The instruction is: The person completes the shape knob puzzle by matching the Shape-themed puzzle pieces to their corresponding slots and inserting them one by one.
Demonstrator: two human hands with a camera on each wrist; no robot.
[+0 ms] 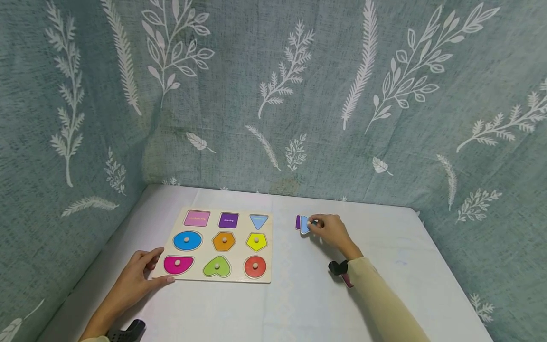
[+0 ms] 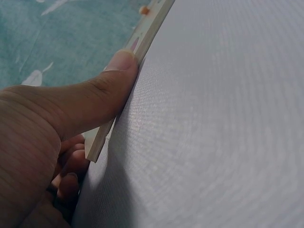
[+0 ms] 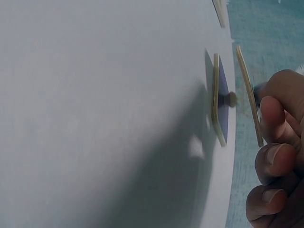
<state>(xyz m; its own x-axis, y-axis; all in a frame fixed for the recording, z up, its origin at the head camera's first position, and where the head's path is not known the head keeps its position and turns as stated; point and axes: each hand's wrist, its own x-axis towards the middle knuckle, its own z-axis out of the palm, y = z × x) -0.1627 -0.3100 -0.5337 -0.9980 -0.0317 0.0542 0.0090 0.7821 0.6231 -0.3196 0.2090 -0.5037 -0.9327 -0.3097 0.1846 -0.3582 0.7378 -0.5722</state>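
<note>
Leafy curtain [image 1: 239,61] behind, blue triangle [image 1: 304,223] held over the white table [image 1: 299,304]

Grey-green and printed with pale sprigs, the curtain rises behind the table and along both sides. From where I stand, the person's right hand [image 1: 331,230] is out over the far part of the table, just right of the puzzle board [image 1: 240,241]. Thumb and forefinger pinch the blue triangle by its knob, and the other fingers curl in. The right wrist view shows the triangle clear of the table, slightly tilted, close to a purple piece [image 1: 297,222] that lies flat with its own knob up. From the head view the triangle partly covers that piece.

The left hand [image 1: 136,279] holds the board's near left corner, thumb against the near edge and fingers at the left edge. The board lies flat. Its top row shows a pink rectangle [image 1: 197,218], a purple square [image 1: 228,220] and a blue triangular recess [image 1: 258,221], each with lettering. Below sit knobbed shapes: blue oval [image 1: 194,241], orange hexagon [image 1: 229,241], yellow pentagon [image 1: 261,242], then magenta half-circle [image 1: 183,264], green heart [image 1: 222,266] and red circle [image 1: 260,268].

Under the right sleeve [image 1: 380,294], a dark reddish piece [image 1: 347,281] shows only in part.
</note>
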